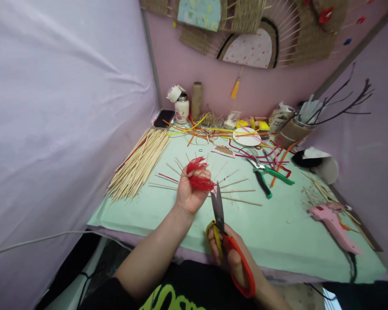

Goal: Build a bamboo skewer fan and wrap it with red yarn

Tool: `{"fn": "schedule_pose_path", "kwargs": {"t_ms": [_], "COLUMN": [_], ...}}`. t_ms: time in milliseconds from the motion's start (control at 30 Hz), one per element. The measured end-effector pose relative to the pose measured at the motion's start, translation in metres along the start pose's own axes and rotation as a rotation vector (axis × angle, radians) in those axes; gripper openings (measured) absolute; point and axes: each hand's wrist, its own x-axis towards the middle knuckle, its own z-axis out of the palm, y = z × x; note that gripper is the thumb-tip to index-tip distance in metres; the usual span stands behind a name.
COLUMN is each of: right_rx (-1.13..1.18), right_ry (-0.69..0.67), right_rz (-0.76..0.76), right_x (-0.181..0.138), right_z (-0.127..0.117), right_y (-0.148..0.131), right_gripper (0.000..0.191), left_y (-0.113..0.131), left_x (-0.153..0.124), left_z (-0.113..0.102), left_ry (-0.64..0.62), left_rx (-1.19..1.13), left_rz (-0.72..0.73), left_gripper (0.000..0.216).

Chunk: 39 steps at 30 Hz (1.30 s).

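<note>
My left hand (191,196) is closed round a bundle of red thread (200,183), whose loose strands stick out above and to the right of the fingers. In my right hand (237,258) is a pair of scissors (218,211) with one orange-red and one yellow handle loop. Their blades point up, with the tips close to the right end of the thread; whether they touch it I cannot tell. Below the hands, thin sticks (239,190) fan out on the table, and my left hand covers their centre.
A pile of sticks (139,165) lies left on the pale green table (132,213). Green-handled pruning shears (265,172) and a pink glue gun (334,226) lie right. Coloured pipe cleaners (200,134), a flask (181,110) and a can with branches (295,131) line the back.
</note>
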Motion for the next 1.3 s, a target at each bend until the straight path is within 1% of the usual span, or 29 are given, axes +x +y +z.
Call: {"fn": "schedule_pose_path", "kwargs": {"t_ms": [100, 300, 467, 567, 700, 800, 900, 967, 1067, 1133, 1300], "right_rx": [0.041, 0.067, 0.063, 0.04, -0.073, -0.218, -0.343, -0.375, -0.362, -0.313, -0.129], "right_ry": [0.047, 0.091, 0.146, 0.208, 0.307, 0.369, 0.391, 0.403, 0.435, 0.43, 0.412], "right_rz": [-0.004, 0.03, 0.056, 0.018, -0.131, -0.205, -0.19, -0.143, -0.072, -0.046, -0.12], "right_x": [0.001, 0.0, -0.002, -0.002, -0.001, -0.002, -0.005, -0.005, -0.001, 0.005, 0.028], "right_z": [0.002, 0.003, 0.004, 0.001, -0.016, -0.036, -0.052, -0.056, -0.05, -0.041, -0.016], "right_y": [0.001, 0.004, 0.004, -0.002, -0.01, -0.013, -0.015, -0.018, -0.028, -0.036, -0.051], "right_gripper": [0.083, 0.082, 0.081, 0.081, 0.079, 0.072, 0.055, 0.046, 0.038, 0.038, 0.041], "left_y": [-0.001, -0.002, -0.002, 0.001, 0.005, 0.005, 0.004, 0.003, 0.002, 0.002, 0.001], "left_x": [0.0, 0.001, 0.004, 0.004, 0.001, -0.001, -0.003, -0.004, -0.004, -0.003, 0.0], "left_z": [-0.001, 0.0, -0.003, -0.002, 0.0, -0.001, -0.003, -0.004, -0.005, -0.006, -0.009], "left_ry": [-0.003, 0.026, 0.07, 0.072, 0.054, 0.005, -0.019, -0.025, -0.038, -0.042, -0.041], "left_rx": [-0.009, -0.051, -0.035, -0.059, -0.082, -0.088, -0.072, -0.054, -0.025, -0.009, 0.04], "left_rz": [-0.002, -0.048, -0.027, -0.03, -0.08, -0.027, -0.017, -0.025, -0.022, -0.02, 0.011], "left_gripper": [0.039, 0.035, 0.037, 0.04, 0.042, 0.044, 0.046, 0.046, 0.047, 0.047, 0.048]}}
